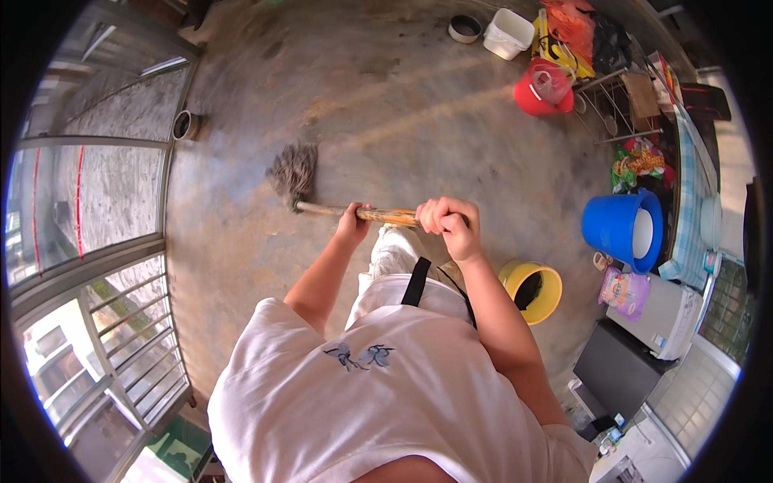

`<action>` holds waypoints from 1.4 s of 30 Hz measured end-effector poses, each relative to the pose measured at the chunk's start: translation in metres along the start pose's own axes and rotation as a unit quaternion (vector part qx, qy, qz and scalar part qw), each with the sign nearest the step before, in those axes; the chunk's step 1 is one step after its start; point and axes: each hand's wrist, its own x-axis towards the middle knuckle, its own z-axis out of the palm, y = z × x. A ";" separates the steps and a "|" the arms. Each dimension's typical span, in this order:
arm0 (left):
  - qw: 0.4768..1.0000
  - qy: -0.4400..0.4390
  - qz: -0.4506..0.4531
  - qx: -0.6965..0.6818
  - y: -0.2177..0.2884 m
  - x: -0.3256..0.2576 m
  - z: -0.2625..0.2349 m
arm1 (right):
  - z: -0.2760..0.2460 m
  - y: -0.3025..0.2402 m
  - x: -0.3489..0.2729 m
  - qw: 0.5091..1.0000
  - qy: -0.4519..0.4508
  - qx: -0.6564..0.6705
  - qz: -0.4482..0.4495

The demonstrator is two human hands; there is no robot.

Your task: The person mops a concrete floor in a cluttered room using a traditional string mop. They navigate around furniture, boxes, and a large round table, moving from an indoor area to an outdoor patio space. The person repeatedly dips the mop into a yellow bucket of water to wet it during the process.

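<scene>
A mop with a wooden handle (394, 216) runs across in front of me, its grey-brown string head (295, 169) lying on the concrete floor ahead and to the left. Closer to the mop head, my left hand (353, 224) is wrapped round the handle. My right hand (451, 225) grips the same handle near its upper end, with the fingers closed over it. Below the handle, part of my white shoe (397, 249) shows. To the right of my right forearm stands a yellow bucket (547, 295) with dark contents.
A blue bucket (616, 224), a red bucket (538, 90), a white tub (509, 34) and a dark round bowl (465, 30) stand along the right and far side. A small pot (186, 125) sits by the glass doors (105, 201) on the left. A metal rack (612, 105) stands far right.
</scene>
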 end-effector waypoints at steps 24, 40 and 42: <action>0.832 -0.015 -0.384 0.399 -0.546 -0.059 0.114 | -0.291 -0.280 -0.412 0.924 0.347 -0.046 -0.157; 0.669 -0.132 -0.450 0.576 -0.867 -0.107 0.126 | -0.301 -0.333 -0.604 0.736 0.569 -0.266 -0.250; 0.660 -0.131 -0.436 0.598 -0.902 -0.113 0.106 | -0.314 -0.333 -0.642 0.730 0.575 -0.259 -0.263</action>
